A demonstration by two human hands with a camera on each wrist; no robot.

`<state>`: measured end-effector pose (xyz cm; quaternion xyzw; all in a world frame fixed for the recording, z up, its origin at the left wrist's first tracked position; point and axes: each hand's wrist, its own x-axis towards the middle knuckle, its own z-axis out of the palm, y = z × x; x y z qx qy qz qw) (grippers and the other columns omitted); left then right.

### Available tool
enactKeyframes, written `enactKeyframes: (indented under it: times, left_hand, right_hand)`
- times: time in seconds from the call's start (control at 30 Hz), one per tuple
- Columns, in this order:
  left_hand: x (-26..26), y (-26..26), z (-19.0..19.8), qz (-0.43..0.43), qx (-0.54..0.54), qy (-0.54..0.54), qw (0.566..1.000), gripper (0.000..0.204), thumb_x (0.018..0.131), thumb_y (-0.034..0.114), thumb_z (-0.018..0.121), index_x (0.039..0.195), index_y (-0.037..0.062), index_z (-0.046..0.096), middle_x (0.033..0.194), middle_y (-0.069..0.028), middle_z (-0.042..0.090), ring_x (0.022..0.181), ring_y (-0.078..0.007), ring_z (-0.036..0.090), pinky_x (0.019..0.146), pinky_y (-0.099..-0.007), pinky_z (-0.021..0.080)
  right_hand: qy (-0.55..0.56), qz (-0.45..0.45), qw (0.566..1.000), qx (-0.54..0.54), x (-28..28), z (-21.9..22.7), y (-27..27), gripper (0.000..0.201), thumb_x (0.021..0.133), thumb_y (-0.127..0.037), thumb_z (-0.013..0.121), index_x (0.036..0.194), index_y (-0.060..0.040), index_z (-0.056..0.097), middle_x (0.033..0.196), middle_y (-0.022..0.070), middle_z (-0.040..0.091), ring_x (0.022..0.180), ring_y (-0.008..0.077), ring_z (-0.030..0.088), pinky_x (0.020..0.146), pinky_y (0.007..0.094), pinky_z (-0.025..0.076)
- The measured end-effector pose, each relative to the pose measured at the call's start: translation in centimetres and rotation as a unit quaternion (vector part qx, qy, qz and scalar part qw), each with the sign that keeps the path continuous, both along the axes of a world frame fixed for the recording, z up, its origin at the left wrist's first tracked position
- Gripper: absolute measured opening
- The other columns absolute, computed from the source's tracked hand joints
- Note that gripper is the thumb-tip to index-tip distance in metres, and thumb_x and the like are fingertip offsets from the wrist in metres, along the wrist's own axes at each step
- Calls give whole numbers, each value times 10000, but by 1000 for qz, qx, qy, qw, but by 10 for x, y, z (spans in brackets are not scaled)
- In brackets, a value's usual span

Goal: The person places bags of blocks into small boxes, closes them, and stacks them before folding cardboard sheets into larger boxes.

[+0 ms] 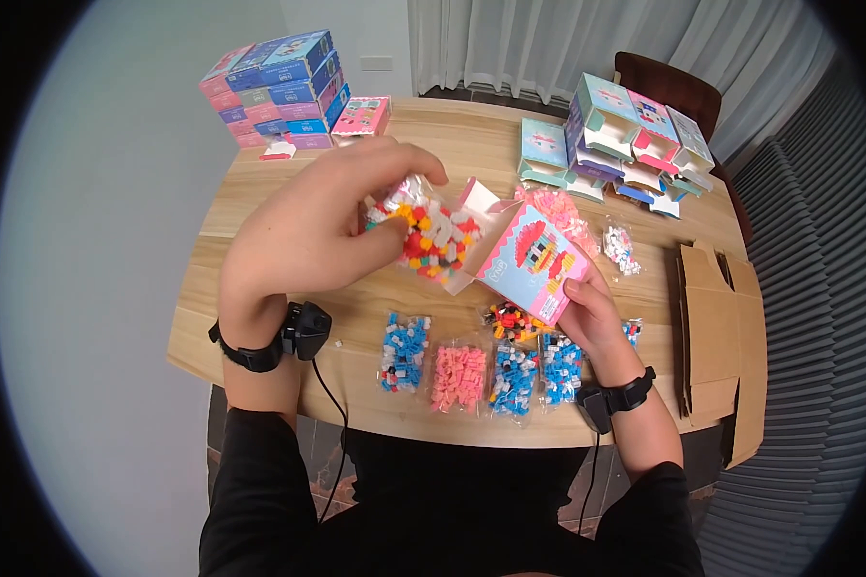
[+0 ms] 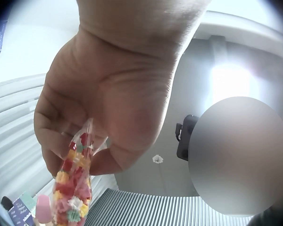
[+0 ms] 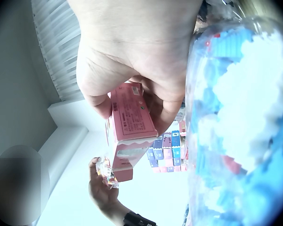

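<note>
My left hand [image 1: 308,221] pinches a clear plastic bag of small toy bricks [image 1: 440,238] in red, yellow, white and green between thumb and fingers. In the left wrist view the bag [image 2: 73,183] hangs down from the fingertips. The right hand [image 1: 595,313] grips a small pink and blue brick-set box [image 1: 534,262], printed with a red-hatted brick figure, by its closed end. The box's open flap end faces the bag, whose lower part overlaps the flaps in the head view. From the right wrist, the box's pink printed side [image 3: 131,113] shows between thumb and fingers.
Bagged blue bricks [image 1: 404,351], pink bricks [image 1: 458,377] and several other bags lie along the near table edge. Stacked closed boxes [image 1: 289,91] stand back left, opened boxes [image 1: 611,135] back right. Flattened cardboard [image 1: 722,337] lies at the right edge.
</note>
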<state>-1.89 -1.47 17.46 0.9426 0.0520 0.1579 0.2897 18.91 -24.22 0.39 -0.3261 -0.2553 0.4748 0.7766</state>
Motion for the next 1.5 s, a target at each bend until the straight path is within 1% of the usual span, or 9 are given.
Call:
enactKeyframes:
  times: [0.13,0.33,0.53,0.63,0.73,0.93,1.13,1.33,1.5]
  left_hand:
    - [3,-2,-1,-30,-9,11,999,447,680,-34,553,1116,52,599,936,-50,573,812,-172,488,640,-291,387]
    - [3,-5,3,2,-18,4,1000,432,713,-36,561,1135,51,595,978,-47,574,825,-171,496,658,-290,397]
    - [10,-6,-11,0,1,-91,996,418,767,-43,577,1170,64,585,1056,-52,577,888,-156,526,722,-280,428]
    - [14,-11,-15,-2,-15,-105,994,447,776,-25,610,1210,77,573,1041,-46,575,908,-149,540,745,-277,438]
    - [15,-14,-10,-10,-43,-26,999,490,797,3,644,1267,95,542,1022,-33,573,935,-144,551,752,-272,445]
    - [23,-14,-18,10,-143,-66,987,455,823,1,667,1245,81,516,979,-4,557,926,-80,536,698,-229,431]
    - [21,-13,-15,38,-90,-83,992,428,821,-20,667,1207,74,509,983,-4,570,888,-69,556,670,-211,436]
    - [23,-10,-18,4,-110,-18,994,423,827,-34,654,1205,74,500,917,3,571,876,-67,553,653,-214,440]
    - [24,-12,-18,8,-141,-45,989,410,842,-45,636,1208,60,484,960,7,540,895,-55,548,672,-201,439]
  right_hand:
    - [-7,-3,1000,-3,0,0,0,544,851,-79,617,1347,-11,405,1285,125,551,1212,225,538,1039,374,423]
    - [-55,14,998,-11,-4,5,-1,566,844,-92,629,1359,-17,405,1277,116,551,1211,212,533,1027,372,432]
    - [-58,15,998,-7,-3,5,0,562,847,-70,619,1364,-20,405,1279,107,547,1214,205,531,1024,371,436]
    - [-56,18,998,-15,-4,5,-1,558,847,-49,618,1363,-21,406,1270,103,551,1213,203,532,1024,366,436]
    - [-63,20,998,-19,-4,5,-1,561,850,-40,631,1363,-23,405,1266,95,549,1209,195,534,1019,356,440]
    - [-82,20,996,-17,-4,4,0,589,852,-58,676,1368,-33,393,1277,86,535,1198,177,537,1007,338,448]
    - [-70,25,997,-19,-4,3,-1,597,846,-62,694,1362,-35,394,1274,84,534,1194,175,536,1004,334,446]
    - [-88,22,996,-10,-3,0,0,603,844,-58,700,1361,-43,390,1277,85,528,1194,179,537,999,333,451]
    - [-82,25,996,-15,-3,0,0,610,843,-51,701,1364,-47,384,1278,88,530,1191,180,539,990,327,457]
